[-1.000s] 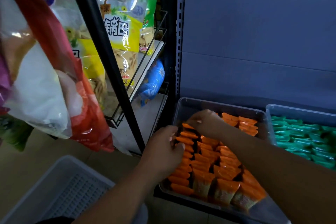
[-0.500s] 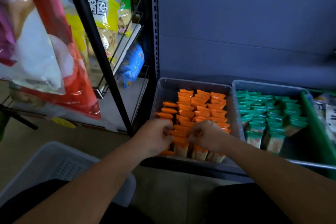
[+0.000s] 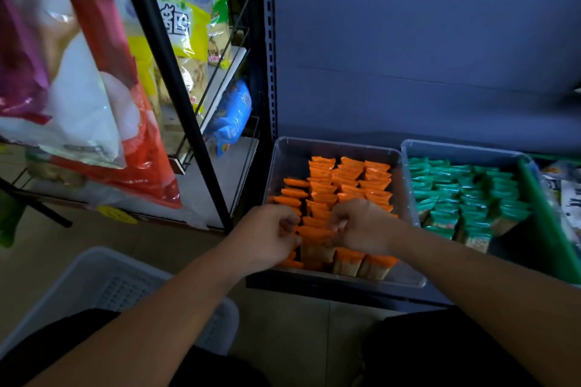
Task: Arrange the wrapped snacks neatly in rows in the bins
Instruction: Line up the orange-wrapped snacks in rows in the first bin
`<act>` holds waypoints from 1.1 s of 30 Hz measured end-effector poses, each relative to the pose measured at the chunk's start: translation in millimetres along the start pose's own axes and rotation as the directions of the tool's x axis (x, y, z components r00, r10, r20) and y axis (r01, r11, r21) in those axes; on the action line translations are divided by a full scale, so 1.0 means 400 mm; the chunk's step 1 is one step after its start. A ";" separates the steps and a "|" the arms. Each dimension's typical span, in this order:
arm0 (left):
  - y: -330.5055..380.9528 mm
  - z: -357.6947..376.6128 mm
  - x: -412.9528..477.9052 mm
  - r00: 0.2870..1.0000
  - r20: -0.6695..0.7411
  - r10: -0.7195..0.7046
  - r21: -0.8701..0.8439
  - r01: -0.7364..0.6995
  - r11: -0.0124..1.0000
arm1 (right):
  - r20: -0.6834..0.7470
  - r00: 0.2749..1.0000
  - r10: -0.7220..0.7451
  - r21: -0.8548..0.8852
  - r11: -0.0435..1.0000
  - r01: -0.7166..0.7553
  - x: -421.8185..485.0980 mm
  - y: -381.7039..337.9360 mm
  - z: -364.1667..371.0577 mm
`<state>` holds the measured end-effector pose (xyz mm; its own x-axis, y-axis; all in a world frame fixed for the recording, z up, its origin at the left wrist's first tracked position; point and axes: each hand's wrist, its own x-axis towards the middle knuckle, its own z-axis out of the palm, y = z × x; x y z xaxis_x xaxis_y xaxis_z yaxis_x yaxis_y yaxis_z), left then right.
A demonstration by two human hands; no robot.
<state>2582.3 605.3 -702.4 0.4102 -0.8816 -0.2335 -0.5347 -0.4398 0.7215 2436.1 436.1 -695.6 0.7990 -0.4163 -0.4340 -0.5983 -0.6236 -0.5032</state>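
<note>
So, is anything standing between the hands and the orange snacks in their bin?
Nothing visible does. The left hand and the right hand are already on the orange snacks inside the clear bin, pinching packets in a near row. The bin is open on top.

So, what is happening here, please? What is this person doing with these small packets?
A person is tidying snack packets with bare hands. Both the left hand and the right hand are in the clear bin, fingers curled on orange snacks near its front. Most of the orange snacks stand in rows; the leftmost row looks looser. The green snacks in the neighbouring bin stand in rows, and neither hand touches them. A white basket sits low at the left.
</note>
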 end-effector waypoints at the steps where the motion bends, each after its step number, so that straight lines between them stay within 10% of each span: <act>1: 0.017 -0.002 -0.010 1.000 -0.009 0.015 -0.030 -0.016 0.999 | -0.030 0.999 -0.013 0.021 1.000 0.014 -0.022 -0.017 -0.030; 11: 0.203 -0.077 -0.146 0.972 -0.179 0.154 -0.505 -0.225 0.834 | -0.278 0.960 -0.031 0.522 0.834 0.178 -0.259 -0.141 -0.162; 26: 0.284 -0.044 -0.043 0.955 -0.296 -0.002 -0.565 -0.174 0.806 | -0.271 0.962 0.043 0.807 0.556 0.202 -0.216 -0.080 -0.191; 33: 0.276 0.006 -0.008 0.996 -0.044 0.079 -0.506 -0.090 0.858 | -0.355 0.918 0.178 0.825 0.522 0.218 -0.159 -0.044 -0.228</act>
<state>2520.2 559.3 -623.3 0.3991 -0.9050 -0.1470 -0.1223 -0.2115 0.9697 2401.3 413.2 -590.8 0.6483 -0.7281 -0.2226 -0.1889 0.1293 -0.9734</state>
